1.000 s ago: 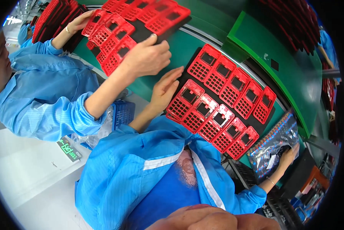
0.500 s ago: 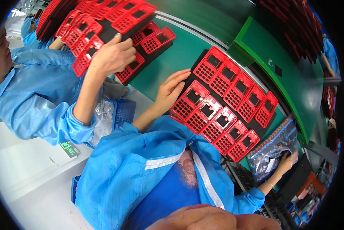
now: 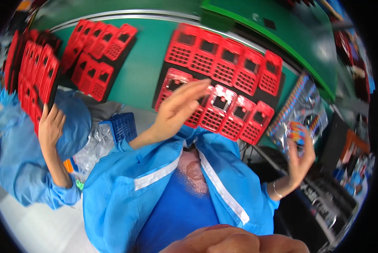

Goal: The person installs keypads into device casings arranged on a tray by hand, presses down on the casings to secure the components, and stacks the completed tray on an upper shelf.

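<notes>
A black tray [image 3: 277, 100] lies before me on the green bench. It carries two rows of red phone housings [image 3: 224, 63] with screen windows and grids of key holes. Over the lower row hangs my left hand [image 3: 172, 111], fingers stretched out and nothing in them; it hides part of the housings there. My right hand [image 3: 300, 160] is raised to the right of the tray, pinching a small multicoloured striped bundle [image 3: 297, 133] between thumb and fingers. Just behind that hand lies a clear plastic bag [image 3: 313, 103] with rows of coloured pieces.
A co-worker's hand [image 3: 52, 124] at the left grips a tilted tray of red housings [image 3: 39, 76]. Another loaded black tray [image 3: 120, 63] lies on the bench beyond. A green-edged raised shelf [image 3: 273, 52] runs along the back right. A blue basket [image 3: 123, 125] stands below the bench edge.
My left hand has moved from the tray's left edge to above its lower row. My right hand has come up off the bag with the striped bundle. The co-worker's tray has swung left, and my view has turned.
</notes>
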{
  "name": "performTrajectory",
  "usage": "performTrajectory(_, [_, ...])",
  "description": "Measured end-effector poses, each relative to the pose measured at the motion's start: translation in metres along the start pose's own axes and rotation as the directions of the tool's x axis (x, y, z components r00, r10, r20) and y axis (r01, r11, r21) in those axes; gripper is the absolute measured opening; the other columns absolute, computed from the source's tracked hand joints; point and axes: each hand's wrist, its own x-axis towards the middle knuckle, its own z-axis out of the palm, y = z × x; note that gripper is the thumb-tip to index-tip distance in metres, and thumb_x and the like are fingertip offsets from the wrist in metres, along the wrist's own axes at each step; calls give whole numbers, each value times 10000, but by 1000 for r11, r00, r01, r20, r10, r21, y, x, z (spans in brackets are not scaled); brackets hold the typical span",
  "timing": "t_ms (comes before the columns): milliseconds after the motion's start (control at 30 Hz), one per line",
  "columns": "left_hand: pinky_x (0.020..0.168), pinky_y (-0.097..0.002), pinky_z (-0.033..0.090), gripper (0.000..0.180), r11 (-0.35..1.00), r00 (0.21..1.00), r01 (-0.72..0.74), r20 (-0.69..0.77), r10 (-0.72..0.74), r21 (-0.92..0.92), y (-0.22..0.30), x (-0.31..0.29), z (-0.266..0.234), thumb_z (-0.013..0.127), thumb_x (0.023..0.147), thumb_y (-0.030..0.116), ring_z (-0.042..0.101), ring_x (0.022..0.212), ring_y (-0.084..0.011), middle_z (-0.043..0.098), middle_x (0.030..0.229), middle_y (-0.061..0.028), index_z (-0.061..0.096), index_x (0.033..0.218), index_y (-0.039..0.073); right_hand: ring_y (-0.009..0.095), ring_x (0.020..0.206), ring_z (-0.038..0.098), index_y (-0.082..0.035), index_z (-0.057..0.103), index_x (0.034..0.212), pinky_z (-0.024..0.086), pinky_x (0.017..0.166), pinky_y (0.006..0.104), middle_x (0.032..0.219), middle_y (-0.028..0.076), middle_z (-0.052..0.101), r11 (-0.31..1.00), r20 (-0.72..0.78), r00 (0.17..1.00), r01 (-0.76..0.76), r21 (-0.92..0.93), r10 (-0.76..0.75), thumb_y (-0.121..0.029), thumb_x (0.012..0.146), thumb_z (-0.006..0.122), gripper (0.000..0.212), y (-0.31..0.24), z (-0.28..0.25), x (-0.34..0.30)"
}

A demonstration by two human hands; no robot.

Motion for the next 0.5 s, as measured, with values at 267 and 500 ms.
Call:
performTrajectory(267, [1154, -427, 453, 613, 585, 848, 530, 361, -389, -614, -25, 7, 57, 483, 1123, 271, 409, 1489, -252, 329, 1660, -123, 241, 1660, 103, 369, 1061, 684, 7, 669, 1266, 551, 904, 430, 1164, 170, 678, 890, 467, 783, 234, 391, -411, -174, 807, 840, 522, -71, 114, 17])
performTrajectory(500, [1030, -486, 582, 437, 531, 818, 545, 275, -505, -649, -26, 13, 48, 458, 1134, 273, 572, 1337, -241, 501, 1498, -81, 423, 1546, 129, 301, 1063, 649, -32, 725, 1206, 547, 868, 399, 1157, 115, 655, 892, 189, 885, 376, 250, -426, -160, 720, 891, 529, -74, 129, 16])
